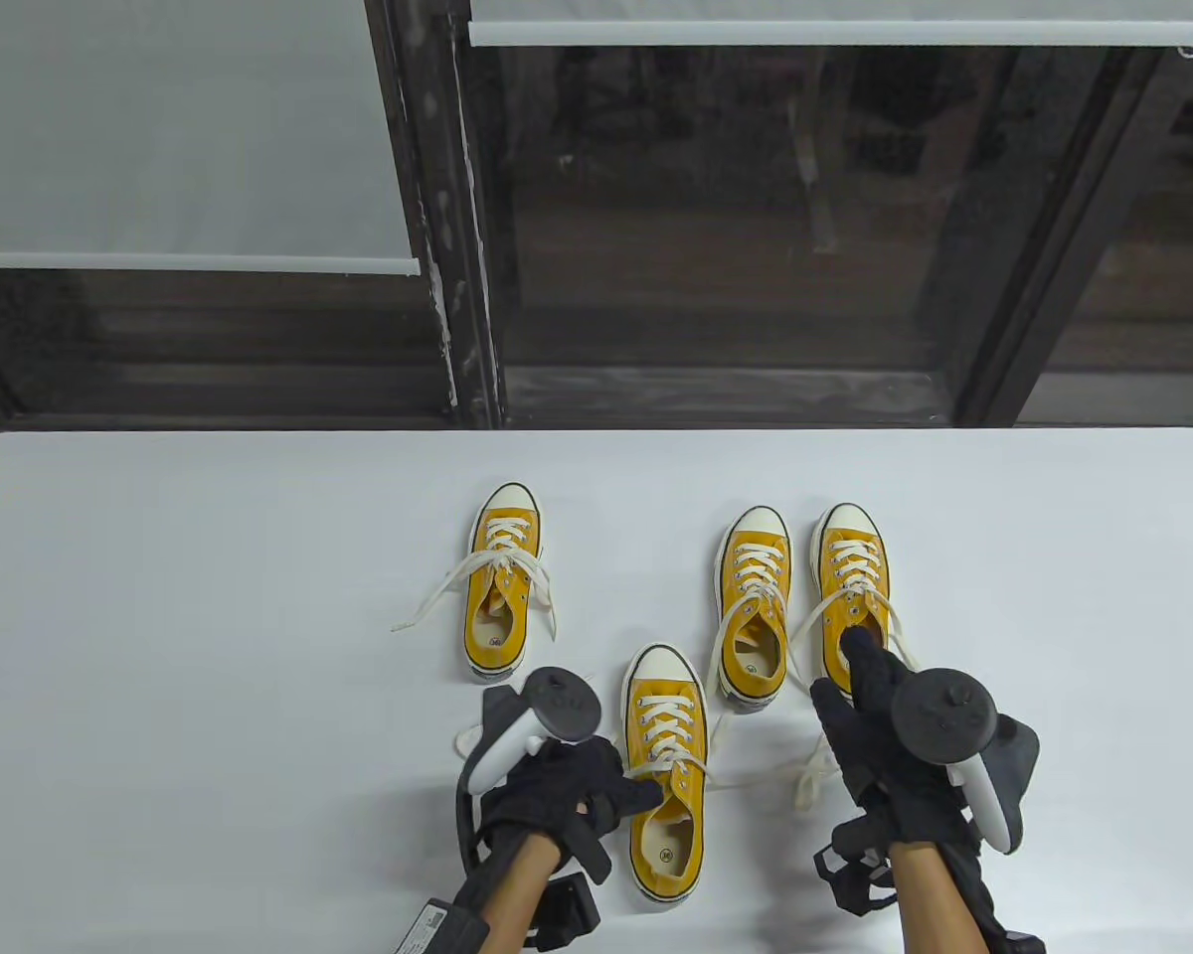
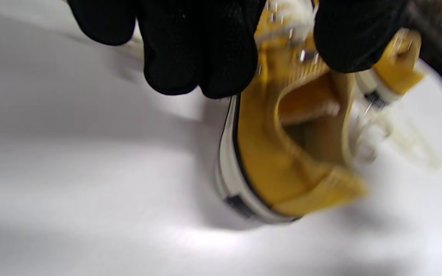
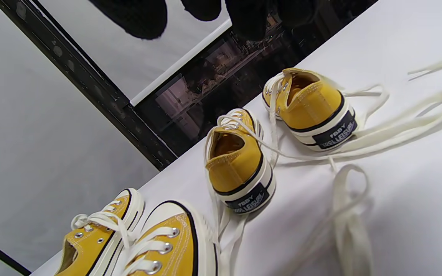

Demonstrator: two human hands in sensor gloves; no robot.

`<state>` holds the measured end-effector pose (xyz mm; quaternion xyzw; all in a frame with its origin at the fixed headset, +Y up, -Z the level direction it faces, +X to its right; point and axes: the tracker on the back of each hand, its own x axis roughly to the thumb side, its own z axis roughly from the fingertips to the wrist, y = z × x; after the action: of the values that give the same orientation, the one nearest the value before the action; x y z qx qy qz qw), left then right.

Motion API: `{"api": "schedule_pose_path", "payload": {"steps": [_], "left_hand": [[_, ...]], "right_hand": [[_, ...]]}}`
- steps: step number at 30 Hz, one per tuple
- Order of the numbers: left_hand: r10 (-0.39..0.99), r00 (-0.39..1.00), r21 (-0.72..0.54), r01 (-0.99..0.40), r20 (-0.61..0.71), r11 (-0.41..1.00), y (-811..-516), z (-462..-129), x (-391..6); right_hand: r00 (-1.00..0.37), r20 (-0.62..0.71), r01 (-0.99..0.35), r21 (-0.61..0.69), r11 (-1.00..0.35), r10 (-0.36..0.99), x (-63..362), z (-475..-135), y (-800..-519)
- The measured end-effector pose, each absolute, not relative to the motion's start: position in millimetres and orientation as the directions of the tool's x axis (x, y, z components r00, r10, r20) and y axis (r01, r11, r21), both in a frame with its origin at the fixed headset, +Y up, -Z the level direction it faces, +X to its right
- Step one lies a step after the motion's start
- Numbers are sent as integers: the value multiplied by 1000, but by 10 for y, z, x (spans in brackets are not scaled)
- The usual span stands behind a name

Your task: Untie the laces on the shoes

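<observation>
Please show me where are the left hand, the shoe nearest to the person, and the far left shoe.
left hand (image 1: pixel 567 795), table view, on the glove's back.
nearest shoe (image 1: pixel 666 701), table view, on its laced front.
far left shoe (image 1: pixel 505 532), table view, on its laces near the toe.

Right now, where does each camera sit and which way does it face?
Table view: overhead, facing down toward the window; four yellow shoes, left hand, right hand.
Left wrist view: close above the heel of the nearest shoe; blurred fingertips at top.
Right wrist view: tilted, low across the table; fingertips at top.
Shared: nearest shoe, in table and left wrist views.
</observation>
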<state>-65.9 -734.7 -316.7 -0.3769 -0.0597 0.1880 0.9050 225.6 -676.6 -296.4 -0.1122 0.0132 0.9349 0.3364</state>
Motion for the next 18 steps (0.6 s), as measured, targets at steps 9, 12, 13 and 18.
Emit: {"api": "schedule_pose_path", "payload": {"steps": [9, 12, 13, 18], "left_hand": [[176, 984, -676, -117, 19, 728, -7463, -3113, -450], [146, 989, -628, -98, 26, 772, -7415, -3106, -427], [152, 988, -623, -105, 22, 775, -7402, -3108, -434], [233, 972, -577, -197, -12, 793, -7243, -3124, -535]], "right_hand": [[-736, -218, -645, -64, -762, 641, 2296, -2958, -6753], [-733, -216, -648, -66, -759, 645, 2305, -2957, -6750], [-734, -216, -647, -67, -760, 644, 2307, -2957, -6749], [-729, -216, -648, -89, -757, 649, 2345, -2946, -6727]]}}
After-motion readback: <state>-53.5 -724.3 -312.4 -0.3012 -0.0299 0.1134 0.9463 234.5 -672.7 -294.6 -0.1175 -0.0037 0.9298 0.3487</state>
